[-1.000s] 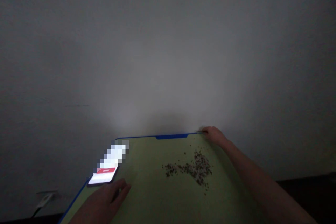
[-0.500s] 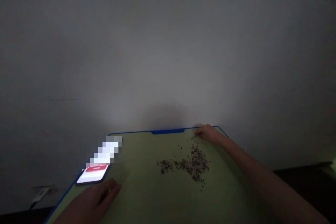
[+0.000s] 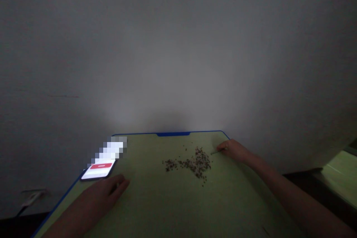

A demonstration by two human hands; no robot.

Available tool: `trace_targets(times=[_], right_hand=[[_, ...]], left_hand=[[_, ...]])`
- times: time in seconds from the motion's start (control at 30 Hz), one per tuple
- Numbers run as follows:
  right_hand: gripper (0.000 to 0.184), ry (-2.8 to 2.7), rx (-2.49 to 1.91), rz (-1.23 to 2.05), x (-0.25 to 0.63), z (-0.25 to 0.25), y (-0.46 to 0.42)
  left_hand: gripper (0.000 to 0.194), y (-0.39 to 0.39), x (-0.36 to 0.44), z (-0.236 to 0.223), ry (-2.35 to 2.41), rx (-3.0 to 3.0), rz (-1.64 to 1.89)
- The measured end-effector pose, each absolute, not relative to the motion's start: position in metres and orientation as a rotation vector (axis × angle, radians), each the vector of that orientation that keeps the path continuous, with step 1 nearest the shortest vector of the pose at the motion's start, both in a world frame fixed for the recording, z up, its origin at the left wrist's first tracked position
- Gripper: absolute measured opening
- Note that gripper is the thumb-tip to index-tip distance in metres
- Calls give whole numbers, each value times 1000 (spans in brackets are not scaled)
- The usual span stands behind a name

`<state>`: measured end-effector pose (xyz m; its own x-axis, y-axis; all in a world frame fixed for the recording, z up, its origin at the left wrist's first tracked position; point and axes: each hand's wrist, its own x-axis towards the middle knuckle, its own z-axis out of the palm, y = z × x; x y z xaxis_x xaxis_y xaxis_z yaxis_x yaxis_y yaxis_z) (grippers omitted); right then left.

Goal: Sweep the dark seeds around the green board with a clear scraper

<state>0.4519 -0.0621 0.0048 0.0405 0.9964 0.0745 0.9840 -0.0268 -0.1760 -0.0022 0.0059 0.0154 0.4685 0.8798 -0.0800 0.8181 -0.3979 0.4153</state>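
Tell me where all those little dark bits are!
In the head view, the little dark bits lie on the green tabletop, a little right of centre, just left of the right hand and its thin stick.

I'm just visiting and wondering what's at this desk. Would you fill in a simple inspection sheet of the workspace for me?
Surface: yellowish-green tabletop with a blue edge.
Job's things: small dark bits in a loose spread, kind too small to tell; thin tool just right of them.
Clutter: lit phone near the left edge, screen partly pixelated.
Hands: right hand holds the thin tool in its fingers; left hand loosely curled by the phone, grip unclear.
Cables: dark cable at lower left, blurred.
Surroundings: dim grey wall behind; pale green surface at far right.
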Motion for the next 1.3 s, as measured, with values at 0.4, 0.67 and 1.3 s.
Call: trace_targets(times=[0.4, 0.67, 1.3], right_hand=[[27, -2197, -2285, -142, 390, 12, -133], [25, -2195, -2347, -151, 343, 13, -148], [20, -2111, -2216, 3, 269, 18, -148]], left_hand=[[44, 8, 0, 14, 1396, 2385, 198], [43, 6, 1, 17, 1417, 2407, 164], [42, 7, 0, 11, 1400, 2428, 169]])
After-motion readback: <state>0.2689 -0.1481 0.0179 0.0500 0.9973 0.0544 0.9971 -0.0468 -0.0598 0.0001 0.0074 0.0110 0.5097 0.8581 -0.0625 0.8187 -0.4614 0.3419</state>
